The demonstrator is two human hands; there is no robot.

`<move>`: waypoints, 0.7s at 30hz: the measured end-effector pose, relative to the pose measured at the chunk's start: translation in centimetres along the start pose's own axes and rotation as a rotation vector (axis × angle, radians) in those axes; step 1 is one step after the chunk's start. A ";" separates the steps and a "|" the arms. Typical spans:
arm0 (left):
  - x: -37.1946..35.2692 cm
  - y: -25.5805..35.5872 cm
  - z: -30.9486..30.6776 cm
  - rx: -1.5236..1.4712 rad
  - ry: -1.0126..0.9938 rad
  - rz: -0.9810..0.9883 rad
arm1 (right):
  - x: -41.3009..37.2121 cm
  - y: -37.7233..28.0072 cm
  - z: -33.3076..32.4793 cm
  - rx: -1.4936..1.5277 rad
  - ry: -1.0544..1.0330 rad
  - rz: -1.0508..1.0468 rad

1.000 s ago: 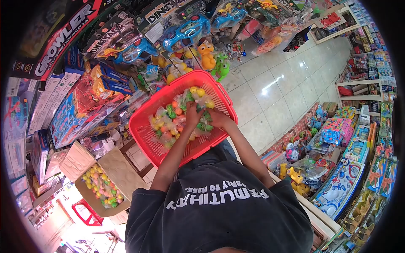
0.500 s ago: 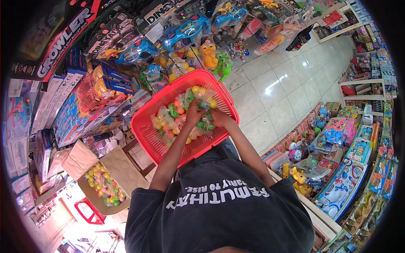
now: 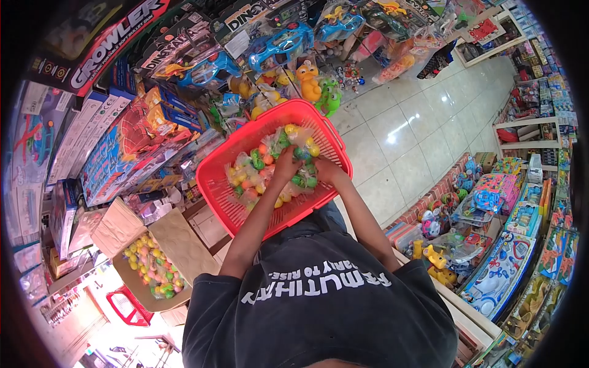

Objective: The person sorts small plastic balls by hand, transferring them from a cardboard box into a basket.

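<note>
A red plastic basket (image 3: 215,161) holds several clear bags of small coloured balls (image 3: 251,178), in yellow, green and orange. Both my hands are inside it, close together over the bags near its right side. My left hand (image 3: 286,165) has its fingers curled onto a bag with greenish-blue balls (image 3: 300,153). Just right of it, my right hand (image 3: 330,173) bends its fingers inward against the same bagged balls. The fingertips are partly hidden, so the exact hold is hard to make out.
To the lower left stands an open cardboard box (image 3: 181,236) with more bagged balls. Boxed toys (image 3: 123,147) stack up at the left. An orange toy figure (image 3: 308,83) and a green one (image 3: 330,97) sit behind the basket. Toy shelves (image 3: 500,257) line the right, beside the tiled floor (image 3: 392,129).
My hands have moved slightly apart among the bags, and the balls between them show more. The view has shifted a little, with the basket appearing slightly further right.
</note>
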State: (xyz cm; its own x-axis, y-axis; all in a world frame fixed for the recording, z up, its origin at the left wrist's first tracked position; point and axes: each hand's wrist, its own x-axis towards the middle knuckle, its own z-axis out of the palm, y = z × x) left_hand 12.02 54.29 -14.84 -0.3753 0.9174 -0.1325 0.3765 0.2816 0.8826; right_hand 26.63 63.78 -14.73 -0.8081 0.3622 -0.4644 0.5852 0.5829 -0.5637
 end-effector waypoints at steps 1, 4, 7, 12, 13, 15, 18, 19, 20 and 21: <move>-0.4 0.4 -0.5 -0.021 -0.011 -0.015 | -0.8 -1.2 -0.9 0.000 0.002 0.000; -1.7 1.0 -1.7 -0.059 -0.019 -0.024 | -2.5 -3.0 -2.3 0.028 0.079 0.053; -3.7 3.2 -3.7 -0.102 -0.040 -0.040 | -3.6 -3.7 -2.4 -0.072 0.148 0.044; -9.4 3.2 -5.5 -0.356 -0.014 0.002 | -9.2 -8.6 -4.6 0.437 0.279 -0.109; -10.8 4.4 -6.4 -0.462 -0.092 -0.121 | -10.3 -9.5 -5.1 0.432 0.270 -0.127; -13.7 6.2 -8.0 -0.566 -0.159 -0.241 | -12.4 -10.5 -5.4 0.983 -0.005 -0.094; -16.9 7.8 -8.2 -0.779 -0.331 -0.341 | -13.9 -8.5 -4.4 0.959 -0.282 -0.161; -17.9 8.2 -7.8 -0.745 -0.337 -0.358 | -14.4 -7.9 -3.8 0.895 -0.347 -0.121; -18.8 8.4 -7.5 -0.711 -0.339 -0.376 | -14.7 -7.2 -3.4 0.885 -0.363 -0.134; -19.5 8.2 -6.6 -0.666 -0.295 -0.332 | -15.0 -6.5 -2.9 0.823 -0.439 -0.090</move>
State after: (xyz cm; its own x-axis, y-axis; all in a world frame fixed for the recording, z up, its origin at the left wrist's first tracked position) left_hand 16.80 36.78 -2.06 -0.1042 0.8777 -0.4677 -0.3352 0.4117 0.8474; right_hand 34.75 56.63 -2.14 -0.8535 -0.0645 -0.5171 0.5202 -0.1636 -0.8382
